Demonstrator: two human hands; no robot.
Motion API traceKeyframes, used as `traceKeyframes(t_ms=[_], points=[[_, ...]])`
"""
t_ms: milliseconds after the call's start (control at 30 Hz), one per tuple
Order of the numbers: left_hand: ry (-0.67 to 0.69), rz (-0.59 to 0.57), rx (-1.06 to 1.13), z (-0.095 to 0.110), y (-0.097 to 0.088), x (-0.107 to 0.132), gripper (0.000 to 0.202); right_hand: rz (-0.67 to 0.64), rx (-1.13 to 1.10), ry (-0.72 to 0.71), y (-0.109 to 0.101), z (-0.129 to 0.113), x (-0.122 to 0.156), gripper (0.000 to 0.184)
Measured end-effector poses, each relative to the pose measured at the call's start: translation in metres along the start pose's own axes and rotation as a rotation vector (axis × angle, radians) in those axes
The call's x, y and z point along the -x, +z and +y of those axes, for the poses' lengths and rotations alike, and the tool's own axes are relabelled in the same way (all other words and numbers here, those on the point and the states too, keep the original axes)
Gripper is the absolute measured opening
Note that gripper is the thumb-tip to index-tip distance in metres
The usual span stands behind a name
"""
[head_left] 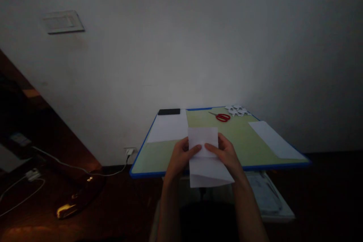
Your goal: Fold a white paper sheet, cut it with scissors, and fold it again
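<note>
A white sheet of paper (203,165) with a crease across it is held up in front of the table's near edge. My left hand (181,155) grips its left side, thumb on the face towards me and fingers behind. On the right side my right hand (227,153) pinches the same paper, its thumb almost meeting the left one. The lower part of the paper bends outward, with a corner pointing right. Fingers behind the paper are mostly hidden. Beyond it, red-handled scissors (222,117) lie on the green tabletop (241,136).
White sheets lie at the table's left (167,126) and right (273,140). A dark flat object (169,112) and a pile of folded white paper pieces (237,110) are by the wall. Under the tabletop is a drawer or shelf (279,217). A white cable (110,174) runs to a wall socket.
</note>
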State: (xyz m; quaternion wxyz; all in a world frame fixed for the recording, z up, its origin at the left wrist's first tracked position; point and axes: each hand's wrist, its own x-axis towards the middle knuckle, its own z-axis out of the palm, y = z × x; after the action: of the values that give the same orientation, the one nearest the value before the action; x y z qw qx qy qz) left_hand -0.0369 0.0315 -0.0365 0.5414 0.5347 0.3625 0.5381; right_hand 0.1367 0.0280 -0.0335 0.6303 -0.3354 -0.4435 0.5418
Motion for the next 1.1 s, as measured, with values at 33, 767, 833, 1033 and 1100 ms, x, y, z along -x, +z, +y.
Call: traceKeyframes(t_ms=[33,767,833,1033,1100], points=[[-0.003,-0.01,0.007,0.0,0.0,0.0,0.05,0.0,0.001,0.006,0.0,0.0,0.0,0.046],[-0.046,0.067,0.055,0.011,0.005,0.005,0.046,-0.026,-0.087,0.057,-0.009,0.006,-0.002,0.032],[-0.04,0.086,0.043,0.012,0.006,0.005,0.045,-0.008,-0.069,0.04,-0.009,0.007,-0.003,0.032],[0.002,0.125,0.028,0.012,0.005,0.001,0.036,0.082,0.02,-0.01,-0.011,0.007,-0.005,0.021],[0.01,0.123,0.017,0.012,0.004,0.001,0.034,0.1,0.046,-0.038,-0.011,0.005,-0.005,0.019]])
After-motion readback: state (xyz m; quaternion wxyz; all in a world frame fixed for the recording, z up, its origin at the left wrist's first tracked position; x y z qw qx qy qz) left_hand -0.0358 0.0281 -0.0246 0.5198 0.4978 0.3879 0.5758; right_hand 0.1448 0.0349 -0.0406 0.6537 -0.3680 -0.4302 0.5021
